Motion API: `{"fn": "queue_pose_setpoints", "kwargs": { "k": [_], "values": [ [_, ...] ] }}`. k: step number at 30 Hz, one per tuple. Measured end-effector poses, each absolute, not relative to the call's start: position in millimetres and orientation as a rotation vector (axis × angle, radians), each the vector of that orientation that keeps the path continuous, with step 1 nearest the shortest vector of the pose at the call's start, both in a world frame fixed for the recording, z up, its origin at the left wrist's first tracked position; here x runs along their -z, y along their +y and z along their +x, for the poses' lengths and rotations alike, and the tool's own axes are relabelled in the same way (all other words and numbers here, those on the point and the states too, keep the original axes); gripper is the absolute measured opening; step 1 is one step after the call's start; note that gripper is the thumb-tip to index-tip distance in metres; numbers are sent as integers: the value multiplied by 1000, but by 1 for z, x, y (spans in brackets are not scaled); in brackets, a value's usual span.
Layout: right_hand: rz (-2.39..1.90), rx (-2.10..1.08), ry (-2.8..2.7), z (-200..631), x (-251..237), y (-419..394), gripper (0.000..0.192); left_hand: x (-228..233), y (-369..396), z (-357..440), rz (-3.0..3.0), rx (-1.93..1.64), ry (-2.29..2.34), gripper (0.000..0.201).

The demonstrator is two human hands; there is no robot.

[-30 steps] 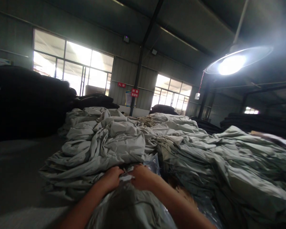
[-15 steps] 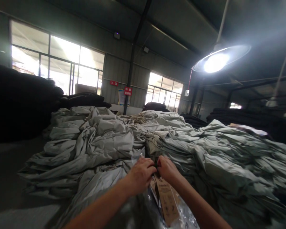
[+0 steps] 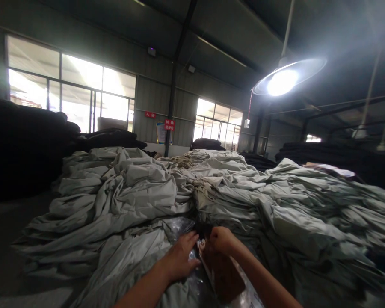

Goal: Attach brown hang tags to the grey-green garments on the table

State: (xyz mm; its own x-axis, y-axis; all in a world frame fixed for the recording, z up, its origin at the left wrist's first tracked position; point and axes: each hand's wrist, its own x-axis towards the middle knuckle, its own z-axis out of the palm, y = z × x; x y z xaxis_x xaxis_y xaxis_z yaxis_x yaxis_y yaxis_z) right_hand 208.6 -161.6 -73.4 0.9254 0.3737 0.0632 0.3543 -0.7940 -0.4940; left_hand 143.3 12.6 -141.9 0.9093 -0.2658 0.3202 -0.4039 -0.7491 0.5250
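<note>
Resting flat with fingers spread, the left hand (image 3: 181,259) presses a clear plastic bag (image 3: 182,226). Beside it, the right hand (image 3: 220,239) has its grip pinched on the bag's brown cardboard insert (image 3: 223,273), before heaped pale-green fabric (image 3: 141,192).

Lighting was rough down where we were working. Both our forearms ran off the bottom edge, so only the left hand (image 3: 179,259) and right hand (image 3: 221,240) showed. Whatever the right hand pinched was hidden behind its own knuckles, and we couldn't tell if the fingers actually closed on anything. The brown card (image 3: 223,273) just below that hand sat in shadow, its print unreadable and its lower end cut off. The clear plastic bag (image 3: 179,224) under the left fingertips was mostly buried by grey-green fabric (image 3: 141,192), so its outline was anyone's guess. Far beyond the hands, the red signs (image 3: 170,124) were too small to read.
</note>
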Motion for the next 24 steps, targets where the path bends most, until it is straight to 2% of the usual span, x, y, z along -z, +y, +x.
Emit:
{"fn": "queue_pose_setpoints", "kwargs": {
  "k": [3, 8, 11, 15, 20, 24],
  "values": [
    [-2479, -105, -512, 215, 68, -160, 18, 138, 11, 140, 2404, -467, -526, 50],
    [-2235, -123, -517, 216, 60, -155, 4, 111, 1, 133, 2273, -650, -287, 15],
    [-1975, -184, -513, 213, 52, -142, 14, 95, -2, 135, 2099, -563, -71, 17],
    [-1651, -305, -482, 203, 40, -119, 30, 79, 12, 138, 1704, -258, -44, 24],
    [-1512, -569, -530, 186, 26, -94, 39, 57, 56, 112, 1442, -18, -73, 39],
    [-1561, -661, -553, 180, 29, -68, 39, 47, 92, 85, 1386, 138, -68, 41]
  ]
}}
